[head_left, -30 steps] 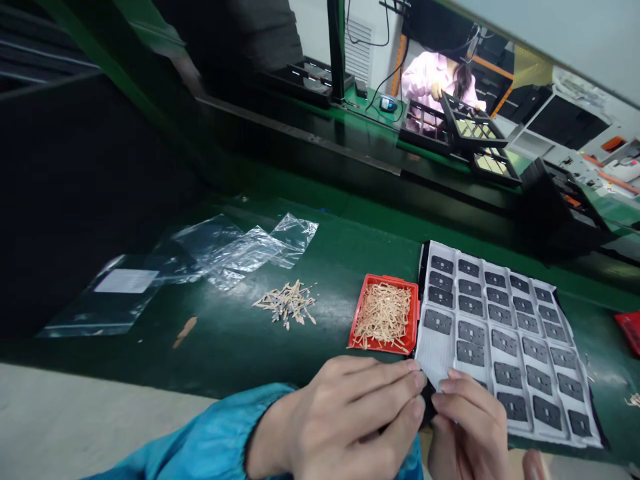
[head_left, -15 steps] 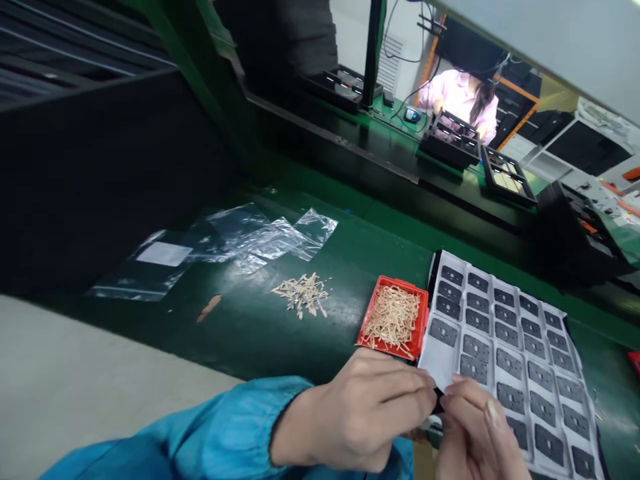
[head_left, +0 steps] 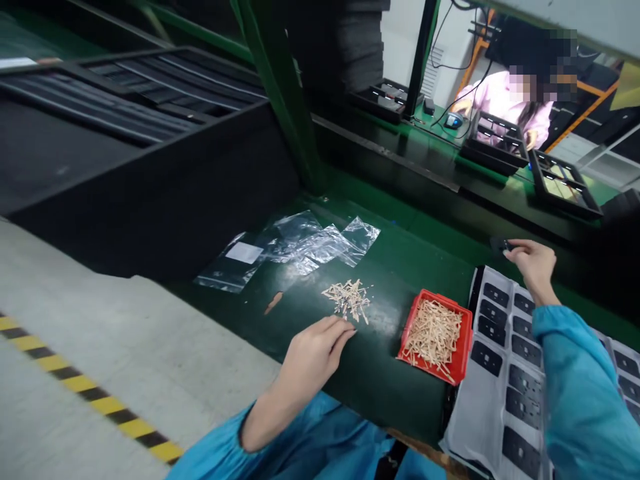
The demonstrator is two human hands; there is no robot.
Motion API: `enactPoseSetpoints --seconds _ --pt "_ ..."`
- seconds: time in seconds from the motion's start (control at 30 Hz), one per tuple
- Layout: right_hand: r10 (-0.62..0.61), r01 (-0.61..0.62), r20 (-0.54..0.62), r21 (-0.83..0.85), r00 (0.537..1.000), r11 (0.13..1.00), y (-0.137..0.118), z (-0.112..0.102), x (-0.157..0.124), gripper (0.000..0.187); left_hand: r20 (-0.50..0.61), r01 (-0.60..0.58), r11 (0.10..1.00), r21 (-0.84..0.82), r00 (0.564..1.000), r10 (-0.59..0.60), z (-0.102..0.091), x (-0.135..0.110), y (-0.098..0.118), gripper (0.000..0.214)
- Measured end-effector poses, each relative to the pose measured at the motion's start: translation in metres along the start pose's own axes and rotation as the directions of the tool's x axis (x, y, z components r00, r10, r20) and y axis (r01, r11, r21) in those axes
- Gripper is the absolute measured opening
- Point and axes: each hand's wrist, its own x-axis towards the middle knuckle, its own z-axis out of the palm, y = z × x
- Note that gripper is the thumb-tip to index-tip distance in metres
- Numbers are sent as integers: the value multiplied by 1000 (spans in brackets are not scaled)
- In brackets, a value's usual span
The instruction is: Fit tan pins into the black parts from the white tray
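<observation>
My right hand (head_left: 534, 263) is raised over the far end of the white pocketed tray (head_left: 470, 407). Between its thumb and fingers is a small flat black plate (head_left: 498, 245). Similar black plates (head_left: 486, 359) lie in the tray's pockets, partly covered by my right sleeve. My left hand (head_left: 317, 350) is closed in a pinch just in front of a loose pile of thin tan strips (head_left: 350, 298); whether anything sits between those fingertips is too small to make out. Left of the tray, a red box (head_left: 466, 350) holds many more tan strips (head_left: 434, 333).
Clear plastic bags (head_left: 310, 250) lie toward the back of the green table (head_left: 385, 387). A large black bin (head_left: 175, 180) stands at the left beside a green post (head_left: 275, 87). Across the bench, a person in pink (head_left: 493, 100) sits behind black trays (head_left: 495, 143).
My hands were close together at the tray's near left corner. The left has moved left to the loose strips; the right has gone to the tray's far side with a black plate. The view turned left.
</observation>
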Motion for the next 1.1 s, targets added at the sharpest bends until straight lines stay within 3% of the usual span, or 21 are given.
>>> enactPoseSetpoints --seconds 0.1,0.2,0.33,0.43,0.53,0.6,0.63,0.67,0.73,0.77,0.8,0.87,0.93,1.0,1.1 --pt "83 -61 153 -139 985 988 11 37 38 26 -3 -40 999 28 999 40 9 1 -6 24" --pt "103 -40 266 -234 958 971 18 53 49 32 38 -124 991 52 992 122 15 20 -11 25" --pt "73 41 361 -299 930 953 18 52 50 31 139 -266 963 53 957 257 21 53 -20 19" --pt "24 92 367 -296 930 951 6 28 39 39 169 -339 941 10 928 332 20 67 -21 21" --pt "-21 115 366 -236 930 965 -18 -19 -10 44 123 -375 925 -60 917 379 12 70 -11 23" --pt "-24 102 435 -156 900 983 -43 -53 -74 43 62 -398 910 -115 912 406 4 69 1 24" --pt "-41 92 512 -74 858 993 -59 -66 -113 44 14 -419 897 -137 905 425 0 69 8 24" --pt "-52 -3 621 88 782 996 -75 -74 -154 44 -50 -453 878 -154 891 451 -3 69 15 23" --pt "-48 -354 826 292 562 889 -108 -75 -230 42 -179 -544 823 -161 837 518 -7 71 29 22" --pt "-37 -536 867 341 497 772 -122 -69 -261 43 -224 -591 792 -156 802 554 -9 73 34 24" --pt "-20 -676 886 369 464 638 -133 -60 -284 45 -249 -632 761 -149 768 590 -11 74 39 27" --pt "7 -817 888 421 461 395 -148 -38 -311 46 -258 -693 709 -133 715 650 -14 77 43 33" --pt "9 -864 884 455 468 215 -153 -20 -317 46 -258 -729 674 -117 678 689 -18 78 43 36" --pt "-20 -881 886 463 463 99 -154 -10 -314 43 -260 -744 661 -99 661 704 -22 76 40 36" --pt "-72 -894 893 447 444 27 -155 -5 -310 37 -261 -744 664 -73 657 708 -28 73 32 36"
